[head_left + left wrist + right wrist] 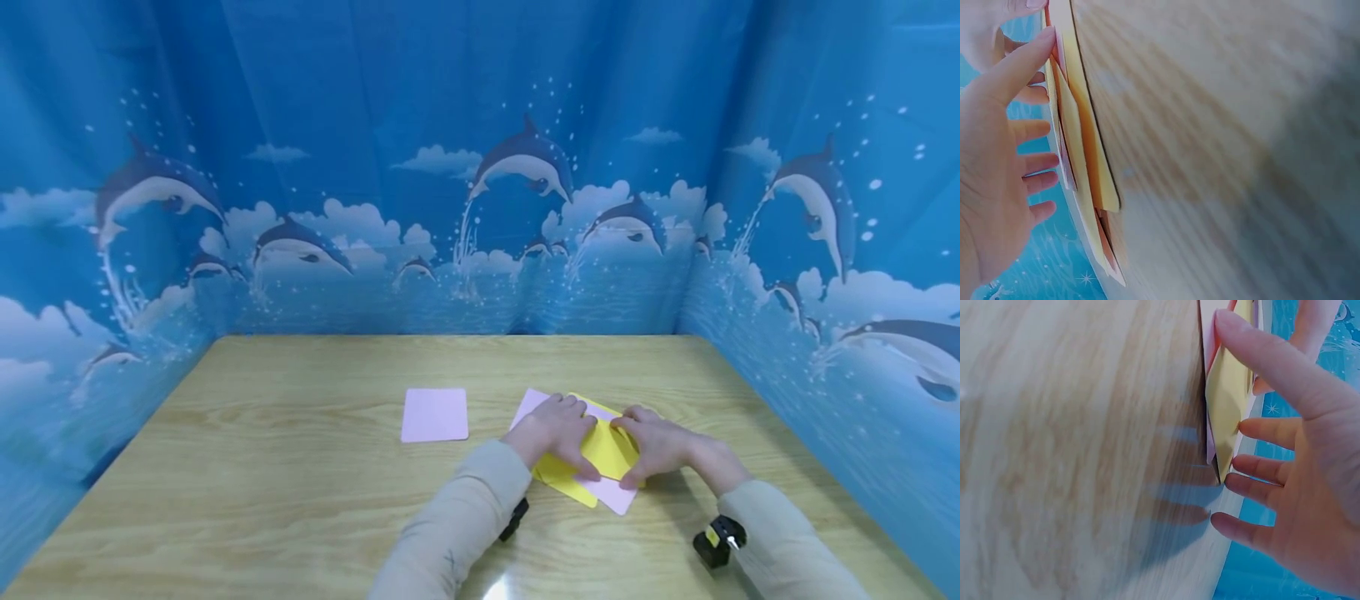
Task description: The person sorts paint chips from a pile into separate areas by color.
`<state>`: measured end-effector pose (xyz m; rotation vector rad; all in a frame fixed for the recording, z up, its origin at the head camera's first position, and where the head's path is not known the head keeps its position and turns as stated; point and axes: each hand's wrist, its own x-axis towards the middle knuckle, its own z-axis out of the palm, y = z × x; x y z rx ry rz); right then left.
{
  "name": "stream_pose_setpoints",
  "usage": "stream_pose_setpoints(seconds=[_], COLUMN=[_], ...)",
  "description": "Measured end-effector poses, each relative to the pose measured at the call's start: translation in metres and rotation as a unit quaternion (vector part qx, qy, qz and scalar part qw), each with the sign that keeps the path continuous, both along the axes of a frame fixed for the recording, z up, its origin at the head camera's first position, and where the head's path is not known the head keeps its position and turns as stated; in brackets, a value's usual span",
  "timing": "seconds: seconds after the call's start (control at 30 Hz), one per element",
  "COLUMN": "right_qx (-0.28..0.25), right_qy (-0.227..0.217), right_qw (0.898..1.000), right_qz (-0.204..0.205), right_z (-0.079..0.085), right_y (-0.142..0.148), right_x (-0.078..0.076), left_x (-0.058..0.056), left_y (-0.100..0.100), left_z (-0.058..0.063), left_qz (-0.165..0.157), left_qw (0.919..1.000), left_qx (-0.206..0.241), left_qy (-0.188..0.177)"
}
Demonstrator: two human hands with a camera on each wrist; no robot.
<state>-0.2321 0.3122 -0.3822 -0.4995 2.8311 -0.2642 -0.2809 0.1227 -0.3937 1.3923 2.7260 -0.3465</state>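
My left hand point(553, 429) and right hand point(660, 446) touch pile point(609, 452), fingers spread. Cards gathered, edges not yet even; pink card point(435, 415) at left, apart.

No words, numbers or signs can be read here. The small black box point(705, 552) by the right sleeve point(787, 542) has a little yellow patch point(712, 536), but it is too small to tell if it has writing on it. I can read no letters on the yellow paper point(609, 450), on the pink square point(435, 415) or on the blue curtain point(360, 100).
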Motion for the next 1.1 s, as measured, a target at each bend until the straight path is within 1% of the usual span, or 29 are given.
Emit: stream_pose_setpoints(seconds=[0.1,0.2,0.37,0.6,0.8,0.9,1.0,1.1], right_qx=[-0.009,-0.012,-0.013,-0.013,-0.012,-0.014,-0.015,-0.018], right_qy=[-0.005,-0.005,0.001,0.002,0.011,0.007,0.006,0.010], right_qw=[1.000,1.000,1.000,1.000,1.000,1.000,1.000,1.000], right_qz=[0.006,0.012,0.019,0.011,0.020,0.011,0.010,0.013], right_z=[-0.0007,-0.0015,-0.0027,-0.0050,-0.0048,-0.0046,-0.0041,-0.0041], right_y=[-0.0002,-0.0001,0.0003,-0.0006,-0.0010,-0.0014,-0.0018,-0.0016], right_x=[0.0005,0.0012,0.0006,-0.0024,-0.0031,-0.0034,-0.0036,-0.0039], left_x=[-0.0003,-0.0006,-0.0013,-0.0017,-0.0016,-0.0012,-0.0008,-0.0011], left_y=[-0.0009,-0.0016,-0.0011,-0.0006,-0.0021,-0.0028,-0.0030,-0.0026], left_z=[-0.0015,-0.0029,-0.0026,-0.0007,-0.0001,0.0002,0.0010,0.0018], left_qz=[0.009,0.006,-0.005,-0.010,-0.003,0.002,0.005,0.004], left_qw=[0.9998,0.9996,0.9995,0.9993,0.9991,0.9985,0.9980,0.9981], left_qx=[0.008,0.013,0.018,0.025,0.026,0.029,0.034,0.036], left_qy=[-0.016,-0.024,-0.026,-0.027,-0.034,-0.046,-0.053,-0.049])
